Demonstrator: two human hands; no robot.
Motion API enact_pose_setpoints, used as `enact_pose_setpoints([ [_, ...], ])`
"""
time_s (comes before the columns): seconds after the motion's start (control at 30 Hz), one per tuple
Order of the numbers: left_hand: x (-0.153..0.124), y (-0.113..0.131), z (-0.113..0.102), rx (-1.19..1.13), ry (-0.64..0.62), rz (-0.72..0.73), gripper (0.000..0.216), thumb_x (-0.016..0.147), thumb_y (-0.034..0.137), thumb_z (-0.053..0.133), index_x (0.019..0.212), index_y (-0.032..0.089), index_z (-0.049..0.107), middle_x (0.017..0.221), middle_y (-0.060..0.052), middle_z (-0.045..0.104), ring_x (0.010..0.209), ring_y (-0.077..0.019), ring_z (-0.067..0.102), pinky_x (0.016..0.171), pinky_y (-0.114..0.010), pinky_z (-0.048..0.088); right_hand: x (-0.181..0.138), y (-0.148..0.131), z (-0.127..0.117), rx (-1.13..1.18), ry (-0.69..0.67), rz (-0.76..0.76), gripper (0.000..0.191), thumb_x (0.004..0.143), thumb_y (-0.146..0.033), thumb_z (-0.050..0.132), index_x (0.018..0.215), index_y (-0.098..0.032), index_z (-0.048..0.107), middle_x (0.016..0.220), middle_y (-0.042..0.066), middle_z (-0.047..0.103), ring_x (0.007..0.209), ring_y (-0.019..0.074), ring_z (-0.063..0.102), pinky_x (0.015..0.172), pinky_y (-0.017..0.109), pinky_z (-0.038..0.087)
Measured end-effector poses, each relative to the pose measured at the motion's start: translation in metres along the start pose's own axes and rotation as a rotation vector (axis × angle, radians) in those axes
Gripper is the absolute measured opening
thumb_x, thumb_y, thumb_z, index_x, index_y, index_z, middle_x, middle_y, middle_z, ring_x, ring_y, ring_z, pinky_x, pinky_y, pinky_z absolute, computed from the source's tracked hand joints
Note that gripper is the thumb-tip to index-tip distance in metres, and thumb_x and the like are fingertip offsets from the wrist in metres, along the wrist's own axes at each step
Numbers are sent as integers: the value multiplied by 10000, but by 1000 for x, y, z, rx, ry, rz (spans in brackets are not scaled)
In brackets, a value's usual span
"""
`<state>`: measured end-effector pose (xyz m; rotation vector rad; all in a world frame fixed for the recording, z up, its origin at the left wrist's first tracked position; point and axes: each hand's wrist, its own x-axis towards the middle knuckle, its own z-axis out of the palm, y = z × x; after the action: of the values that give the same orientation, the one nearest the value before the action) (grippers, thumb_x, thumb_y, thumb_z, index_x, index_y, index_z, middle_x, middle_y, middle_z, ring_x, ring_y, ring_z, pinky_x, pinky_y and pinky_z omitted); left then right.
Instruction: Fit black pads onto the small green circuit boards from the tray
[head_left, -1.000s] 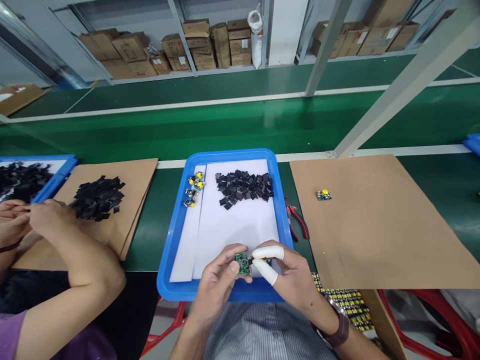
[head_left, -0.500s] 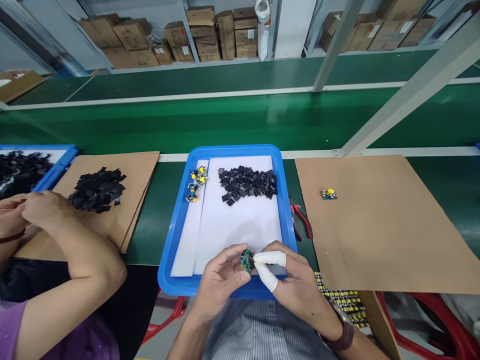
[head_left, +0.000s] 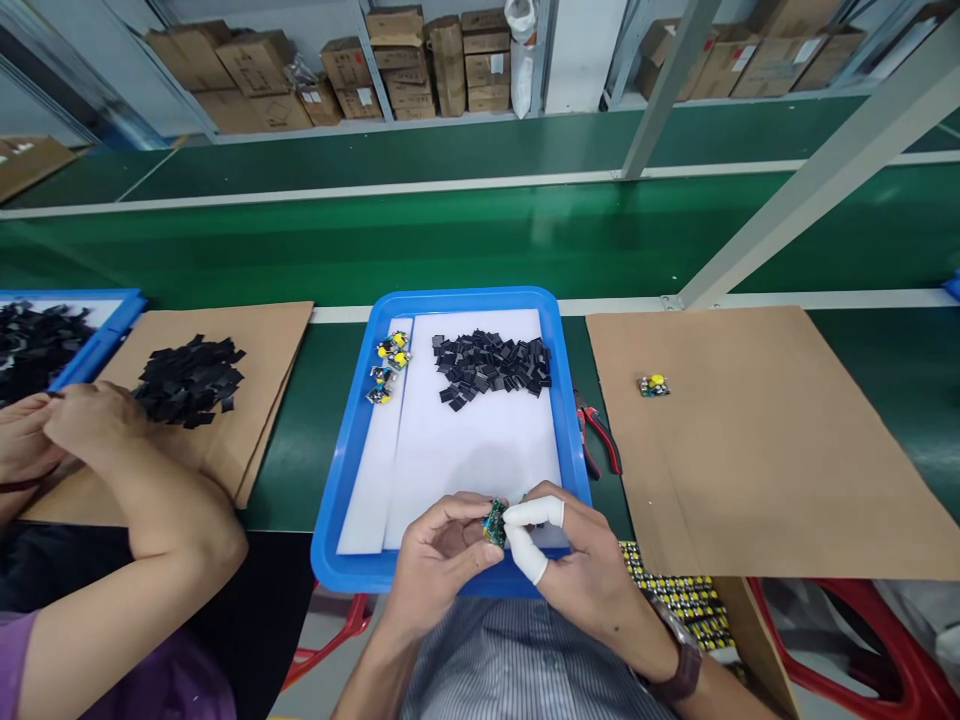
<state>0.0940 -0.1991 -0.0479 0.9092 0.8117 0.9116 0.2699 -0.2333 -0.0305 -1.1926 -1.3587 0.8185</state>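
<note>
Both hands grasp one small green circuit board [head_left: 494, 522] over the near rim of the blue plastic tray [head_left: 341, 480]; left hand [head_left: 442, 560] pinches its left edge; right hand [head_left: 581, 560], white cots on thumb and forefinger, pinches its right; a heap of black square parts [head_left: 491, 366] lies further back on the tray's white sheet.

Blue tray [head_left: 341, 480], white sheet [head_left: 472, 450], black pieces [head_left: 491, 365], green board [head_left: 494, 522].

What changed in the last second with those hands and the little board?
The small green board, earlier held flat and face-up, is now turned on edge, and the left hand and right hand have closed in tighter around it. Both kept hold. The blue tray, black pieces and pliers stayed put.
</note>
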Motion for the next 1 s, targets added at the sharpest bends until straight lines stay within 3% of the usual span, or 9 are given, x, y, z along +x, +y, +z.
enact_pose_setpoints([
  [0.27,-1,2,4,15,45,-50,295,732,101,888,992,214,805,972,-46,754,879,-156,710,778,-236,578,0,-4,-7,-41,-107,-56,202,894,-44,619,951,-218,703,834,38,638,760,182,606,667,297,477],
  [0.5,-1,3,4,7,-18,-51,296,751,98,872,1007,231,807,1005,-44,757,908,-167,714,801,-253,577,3,-2,-9,-14,-136,79,260,840,-20,644,933,-246,733,762,-20,577,681,142,547,614,262,414],
  [0.7,-4,1,0,16,21,-118,285,747,144,890,1013,207,808,959,-51,759,862,-155,692,782,-246,560,4,-3,-11,-27,-159,56,290,835,-18,625,973,-245,742,760,-12,557,675,146,538,591,265,396],
  [0.9,-3,-2,-2,96,64,-112,285,730,177,906,999,198,812,926,-46,733,817,-152,651,742,-254,542,5,-7,-16,-136,-221,18,189,863,-44,605,811,-202,695,773,21,589,687,162,553,604,288,418],
  [1.0,-2,-1,0,125,70,-101,283,725,186,907,992,193,816,945,-62,735,834,-174,669,751,-279,560,7,-2,-16,-108,-251,52,192,873,-61,605,835,-212,717,791,24,622,690,161,570,607,284,444],
])
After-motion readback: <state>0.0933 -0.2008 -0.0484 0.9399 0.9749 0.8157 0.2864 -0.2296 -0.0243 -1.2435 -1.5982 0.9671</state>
